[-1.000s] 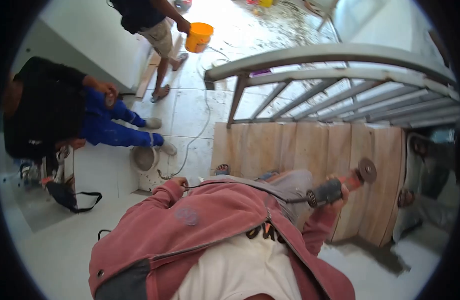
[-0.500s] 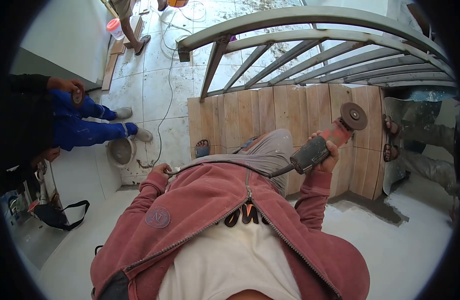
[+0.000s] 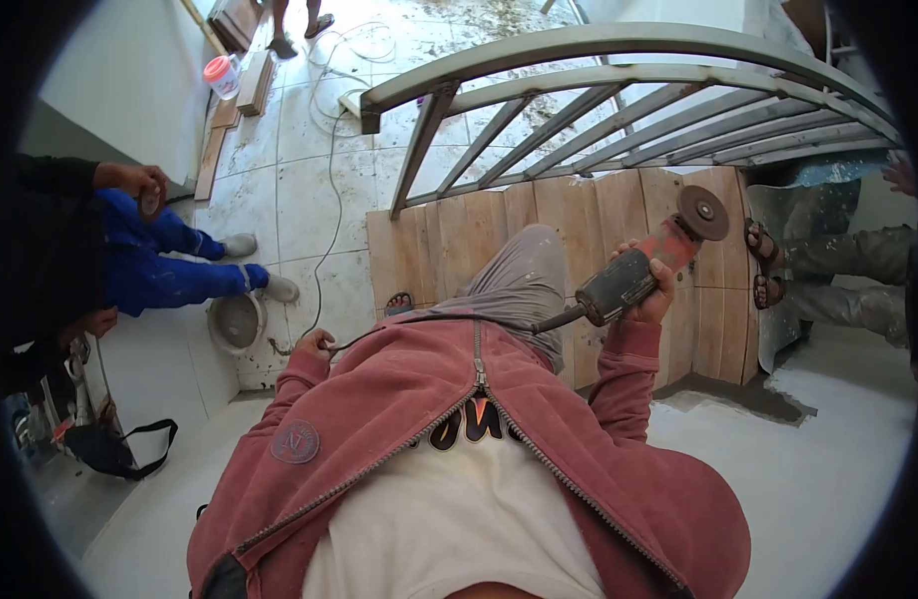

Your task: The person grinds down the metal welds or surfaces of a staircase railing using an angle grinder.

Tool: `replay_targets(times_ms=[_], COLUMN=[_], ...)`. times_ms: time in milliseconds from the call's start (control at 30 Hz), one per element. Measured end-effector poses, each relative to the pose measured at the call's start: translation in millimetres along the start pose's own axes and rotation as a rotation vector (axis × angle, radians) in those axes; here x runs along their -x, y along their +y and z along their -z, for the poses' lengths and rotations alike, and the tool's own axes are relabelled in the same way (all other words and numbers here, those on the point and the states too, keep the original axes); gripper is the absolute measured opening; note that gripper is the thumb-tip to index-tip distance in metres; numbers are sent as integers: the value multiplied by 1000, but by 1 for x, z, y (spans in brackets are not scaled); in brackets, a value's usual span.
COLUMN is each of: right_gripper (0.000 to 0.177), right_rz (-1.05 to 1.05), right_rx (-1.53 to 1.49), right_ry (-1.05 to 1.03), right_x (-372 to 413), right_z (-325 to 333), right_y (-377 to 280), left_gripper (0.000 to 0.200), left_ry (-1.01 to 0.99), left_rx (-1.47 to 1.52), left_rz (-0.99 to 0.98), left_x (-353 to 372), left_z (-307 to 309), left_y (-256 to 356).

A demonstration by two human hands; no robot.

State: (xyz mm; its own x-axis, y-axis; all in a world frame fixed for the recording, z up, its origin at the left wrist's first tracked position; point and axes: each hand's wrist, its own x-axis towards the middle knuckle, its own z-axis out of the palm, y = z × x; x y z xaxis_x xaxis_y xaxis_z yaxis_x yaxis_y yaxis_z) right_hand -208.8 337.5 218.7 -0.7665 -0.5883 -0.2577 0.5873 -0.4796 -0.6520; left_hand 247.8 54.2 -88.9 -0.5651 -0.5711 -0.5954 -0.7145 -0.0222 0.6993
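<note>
My right hand (image 3: 660, 296) is wrapped round an angle grinder (image 3: 620, 285) with a black body and a worn red head. Its brown round disc (image 3: 702, 212) points up and to the right, over wood-look steps (image 3: 604, 215). From the grinder's rear end the black cord (image 3: 419, 319) runs left across my waist. My left hand (image 3: 316, 343) is closed on that cord at my left side. Below it, the cord continues over the tiled floor.
A metal railing (image 3: 628, 45) curves along the steps. At the left, a person in blue trousers (image 3: 169, 265) holds a round disc beside a bucket (image 3: 237, 322). Another person's sandalled feet (image 3: 766, 290) are at the right. A pink-lidded container (image 3: 221, 75) stands near planks (image 3: 254, 85).
My legs have shifted, with one knee further forward, while both hands keep their holds. The person at the top has stepped, and a hand now shows at the right edge.
</note>
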Motion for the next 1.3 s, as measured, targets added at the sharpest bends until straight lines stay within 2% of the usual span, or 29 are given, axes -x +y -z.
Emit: replay_targets(times_ms=[133,200,267,333,400,467,500,533,600,700,733,833,900,967,1000,1033,1067,1200,1300], right_gripper=[51,52,53,55,55,52,50,52,53,51,50,48,48,37,37,41,45,45,38], right_rz=[35,77,66,73,168,238,227,236,299,399,385,416,444,437,450,467,486,571,641], right_rx=[18,41,34,52,106,100,57,59,29,51,-1,-70,-75,-94,-98,-81,-65,-35,-89], right_ry=[-9,5,0,-25,-62,-49,-29,17,67,152,168,188,199,247,257,292,324,348,362], right_x=[-8,-14,-19,-26,-38,-49,-50,-55,-55,-67,-72,-92,-102,-98,-97,-98,-100,-95,-88], right_z=[-6,-3,-2,1,6,3,3,4,-1,-12,-11,-10,-18,-32,-34,-36,-39,-44,-53], right_y=[5,8,12,15,18,24,26,28,36,40,44,47,45,45,47,49,51,66,93], left_gripper=[16,18,16,15,19,17,16,20,31,38,39,42,44,45,46,51,51,52,52], left_ry=[125,191,564,758,871,731,637,614,506,471,451,402,381,359,349,433,418,169,-29], left_rx=[-26,-53,70,-10,34,154,369,316,262,260,256,231,214,198,191,272,273,321,351], left_rz=[-68,-114,-209,-351,-381,-568,-504,-624,-715,-953,-964,-973,-951,-889,-853,-716,-732,-697,-668], left_x=[9,0,-7,-12,-45,-83,-85,-105,-121,-207,-213,-224,-256,-289,-314,-328,-339,-373,-407], left_z=[19,28,49,84,113,152,161,173,191,216,212,188,205,218,225,214,212,207,201], left_y=[19,17,38,83,104,136,181,201,259,305,296,274,245,239,239,226,231,275,303])
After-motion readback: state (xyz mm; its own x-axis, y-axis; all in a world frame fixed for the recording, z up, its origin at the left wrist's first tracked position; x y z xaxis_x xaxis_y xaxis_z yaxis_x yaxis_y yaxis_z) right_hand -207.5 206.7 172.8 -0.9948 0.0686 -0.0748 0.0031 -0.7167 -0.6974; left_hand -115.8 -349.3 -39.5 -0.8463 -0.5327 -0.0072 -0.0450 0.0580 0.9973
